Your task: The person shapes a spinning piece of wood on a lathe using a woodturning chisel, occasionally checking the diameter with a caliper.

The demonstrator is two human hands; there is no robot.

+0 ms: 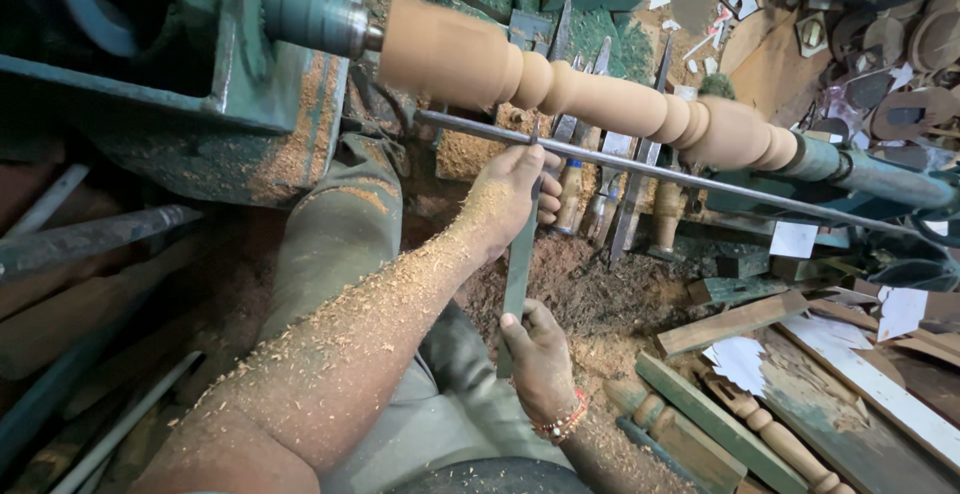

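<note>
A pale turned wooden spindle [600,104] with beads and grooves is mounted in a green lathe and runs from upper left to right. A long metal rest bar [700,182] lies just in front of it. I hold a long flat metal chisel [518,259] with both hands. My left hand [505,199], dusted with shavings, grips its upper part and presses it against the bar. The tip points at the spindle near its first bead. My right hand [540,364], with a beaded bracelet at the wrist, grips the chisel's lower end close to my lap.
The green headstock [230,64] fills the upper left and the tailstock [860,169] sits at the right. Several spare chisels [600,194] lie behind the bar. Sawdust covers the floor. A finished turned leg [770,434], planks [730,324] and scrap lie at the right, metal rods [90,239] at the left.
</note>
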